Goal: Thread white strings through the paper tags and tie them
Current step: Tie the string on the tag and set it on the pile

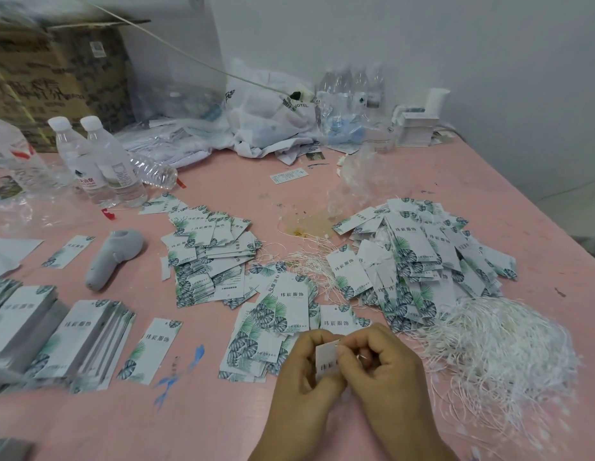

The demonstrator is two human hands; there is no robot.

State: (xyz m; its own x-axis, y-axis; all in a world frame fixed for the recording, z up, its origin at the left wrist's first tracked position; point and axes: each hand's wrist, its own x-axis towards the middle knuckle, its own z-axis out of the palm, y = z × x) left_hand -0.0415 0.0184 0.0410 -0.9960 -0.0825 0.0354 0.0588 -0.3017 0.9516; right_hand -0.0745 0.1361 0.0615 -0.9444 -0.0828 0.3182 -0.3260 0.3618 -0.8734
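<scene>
pinching one tag (324, 361) upright between both hands, left hand (302, 371) gripping its edge, right hand (382, 364) working at its top; strings (499, 347) lying just right, nearer the right.

I count two hands, my left hand (302, 371) and my right hand (386, 364), with one paper tag (326, 359) between them. Taking the grey handheld device (111, 257) as landmark, there is one of it. Behind it stand two capped water bottles (100, 161), and one more bottle (155, 171) lies on its side just right of those. Right of the device I see three loose heaps of tags (209, 257); too many to count. One tangle of white strings (502, 354) lies far right.
</scene>
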